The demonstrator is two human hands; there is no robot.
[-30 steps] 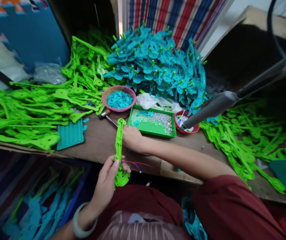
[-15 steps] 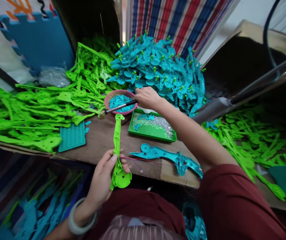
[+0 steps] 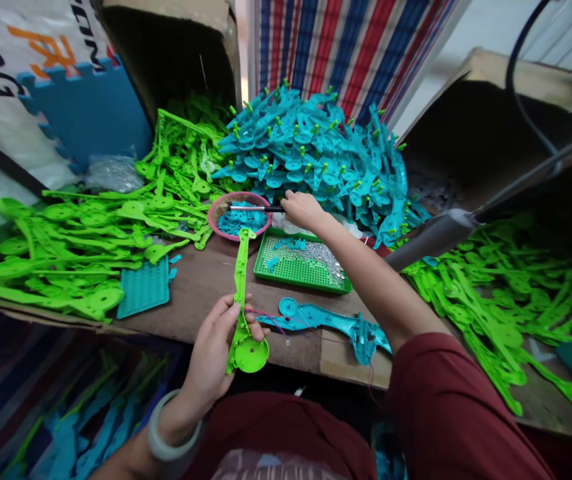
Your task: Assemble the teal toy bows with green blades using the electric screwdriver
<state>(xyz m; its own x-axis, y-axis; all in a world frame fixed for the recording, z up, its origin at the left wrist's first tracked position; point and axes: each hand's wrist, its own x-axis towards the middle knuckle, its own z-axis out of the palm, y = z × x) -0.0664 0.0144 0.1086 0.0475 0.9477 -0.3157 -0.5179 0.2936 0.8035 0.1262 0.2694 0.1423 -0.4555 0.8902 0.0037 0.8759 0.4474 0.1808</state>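
Observation:
My left hand (image 3: 216, 343) is closed around a bright green plastic part (image 3: 241, 283), long and narrow with a round cup at its lower end, held upright over the table's front edge. Thin red and blue wires show beside my left fingers. My right hand (image 3: 305, 210) grips the dark handle of a slim brush (image 3: 251, 209) with a silvery neck. Its tip is over the pink basket (image 3: 209, 217), which holds small blue pieces (image 3: 243, 223). Below my right forearm, a blue plastic part (image 3: 321, 317) with a clip-like block on it lies on the table.
A green perforated tray (image 3: 293, 283) contains small metal discs and blue bits. Blue parts with green pegs (image 3: 306, 147) are piled behind it. Green parts heap up at left (image 3: 66, 253) and right (image 3: 491, 320). A grey lamp arm (image 3: 436, 233) slants in from the right.
My right hand has moved slightly right and down in view; the brush has swung level, its tip from the basket's near-left side to over the basket. My left hand keeps its hold on the green part.

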